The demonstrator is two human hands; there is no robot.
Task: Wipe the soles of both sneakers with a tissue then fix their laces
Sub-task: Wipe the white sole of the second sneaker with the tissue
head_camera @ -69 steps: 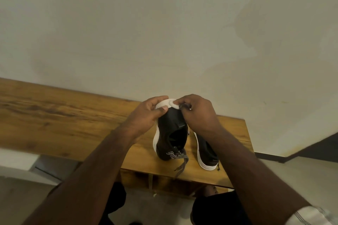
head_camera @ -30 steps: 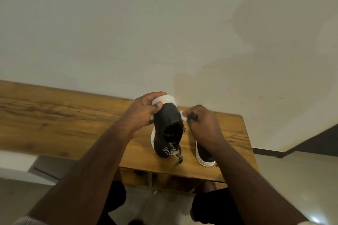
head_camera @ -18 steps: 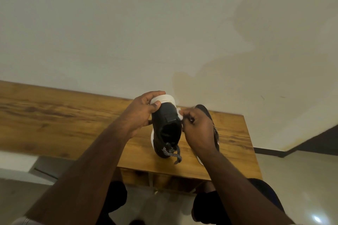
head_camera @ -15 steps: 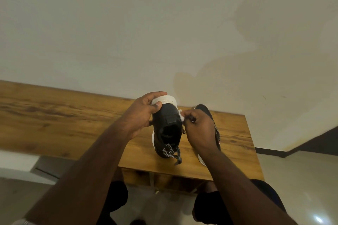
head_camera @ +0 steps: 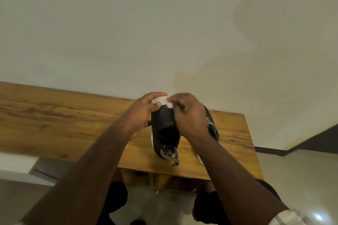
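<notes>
the wooden desk (head_camera: pixel 54 120) runs in from the left edge against a pale wall (head_camera: pixel 164 23). left hand (head_camera: pixel 144 113) grips the raised sneaker (head_camera: pixel 164 128) by its upper end, fingers (head_camera: pixel 157 95) curled over the white sole rim and thumb pressed on the black upper; the hold is firm. this sneaker stands on end near the desk's front right part, toe end down on the wood, opening facing the camera, its speckled black-and-white laces (head_camera: pixel 170 153) hanging loose from the lower end. a small white tissue (head_camera: pixel 169 104) sits at the sole's upper edge, between the two hands. right hand (head_camera: pixel 190 117) is closed on the tissue, fingers pinched narrow and held against the sole rim; exact contact with the sole appears likely but is partly hidden by the knuckles. the second sneaker (head_camera: pixel 211 124) lies on the desk just behind and right of this hand, mostly covered by the forearm, with a stretch of its speckled lace showing. a pale striped sleeve (head_camera: pixel 289 217) shows at the lower right corner.
</notes>
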